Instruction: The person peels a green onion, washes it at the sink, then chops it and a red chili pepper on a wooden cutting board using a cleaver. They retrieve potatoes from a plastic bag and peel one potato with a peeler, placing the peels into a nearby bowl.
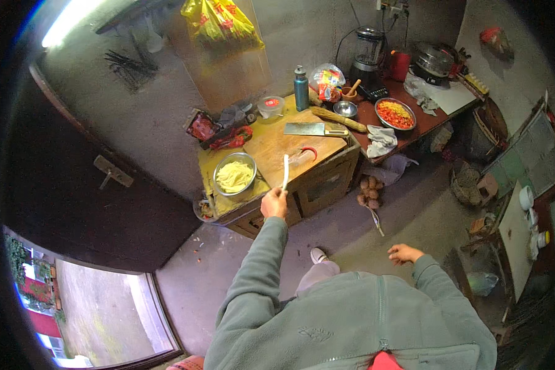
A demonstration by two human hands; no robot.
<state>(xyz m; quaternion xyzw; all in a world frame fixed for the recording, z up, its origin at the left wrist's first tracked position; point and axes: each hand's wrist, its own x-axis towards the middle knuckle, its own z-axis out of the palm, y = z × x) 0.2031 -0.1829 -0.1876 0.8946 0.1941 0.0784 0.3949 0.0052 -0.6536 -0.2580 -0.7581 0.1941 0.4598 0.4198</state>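
My left hand point(274, 203) is closed around the lower end of a long white stalk point(286, 171), which points up over the front edge of a wooden cutting board point(268, 150). On the board lie a red chili pepper point(311, 151) and, behind it, a cleaver point(305, 129) with a light handle. A metal bowl point(235, 174) of pale yellow strips stands left of the board. My right hand point(403, 254) hangs over the floor at my right side, fingers slightly bent and apart, with nothing seen in it.
A bowl of chopped red and yellow pieces point(395, 114), a white cloth point(381, 140) and a blender point(368, 55) are on the red table. A blue bottle point(301, 89) stands behind the board. Brownish round vegetables point(371, 190) lie on the floor. A dark door point(106, 175) is at left.
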